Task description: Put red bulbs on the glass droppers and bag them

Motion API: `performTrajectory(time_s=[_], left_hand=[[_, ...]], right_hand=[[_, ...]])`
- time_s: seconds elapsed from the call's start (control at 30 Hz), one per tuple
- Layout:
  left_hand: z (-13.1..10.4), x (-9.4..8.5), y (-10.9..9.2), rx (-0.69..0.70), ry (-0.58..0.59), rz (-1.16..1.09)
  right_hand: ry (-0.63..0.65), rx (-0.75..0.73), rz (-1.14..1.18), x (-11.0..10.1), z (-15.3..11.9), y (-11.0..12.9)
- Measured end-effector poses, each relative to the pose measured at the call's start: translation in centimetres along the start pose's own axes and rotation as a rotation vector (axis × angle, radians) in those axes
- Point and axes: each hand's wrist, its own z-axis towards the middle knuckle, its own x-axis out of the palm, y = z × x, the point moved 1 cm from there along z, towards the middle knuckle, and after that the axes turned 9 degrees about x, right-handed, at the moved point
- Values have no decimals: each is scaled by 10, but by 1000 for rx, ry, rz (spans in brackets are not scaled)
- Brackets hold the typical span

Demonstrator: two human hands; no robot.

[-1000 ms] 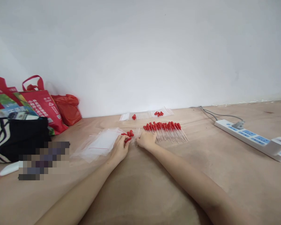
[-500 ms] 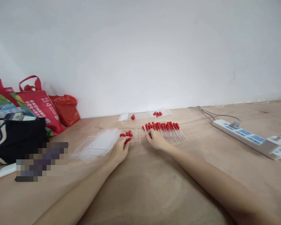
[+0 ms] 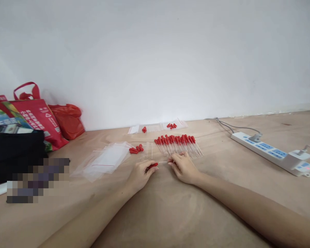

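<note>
My left hand (image 3: pixel 141 174) pinches a red rubber dropper bulb (image 3: pixel 153 165), its open end toward the right. Facing it, my right hand (image 3: pixel 184 167) is closed on a thin clear dropper tube (image 3: pixel 162 162). The tube's left end is close to the bulb; whether it sits inside, I cannot tell. Just beyond my left hand lie several loose red bulbs (image 3: pixel 136 149), with a few loose clear tubes (image 3: pixel 147 150) beside them. Behind my right hand, assembled droppers (image 3: pixel 175 140) with red bulbs lie in a slanted row.
Clear zip bags (image 3: pixel 107 160) lie spread to the left. By the wall are more bags with red bulbs (image 3: pixel 172 126) and tubes on them. A power strip (image 3: pixel 267 150) with plugs and cable is at right. Shopping bags (image 3: pixel 41 119) and black cloth (image 3: pixel 18 155) stand at left.
Both hands have come back toward me and closer together. My left hand has taken a bulb from the small pile; my right hand has left the dropper row and holds a tube.
</note>
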Motion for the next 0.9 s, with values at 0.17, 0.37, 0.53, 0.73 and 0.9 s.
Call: performTrajectory(time_s=[0.17,0.37,0.53,0.73,0.9], left_hand=[[1,-1,-1,41,-19,-8],[-2,0,0,75,-58,-25],[-3,-1,0,138,-54,-31],[-3,-1,-3,200,42,61],[-3,0,-4,220,96,117]], right_hand=[[9,-6,-13,2,-1,4],[18,-10,-14,2,-1,3],[52,-69,-10,1,0,1],[88,-115,-98,-1,4,-2],[98,-123,-127,-3,4,0]])
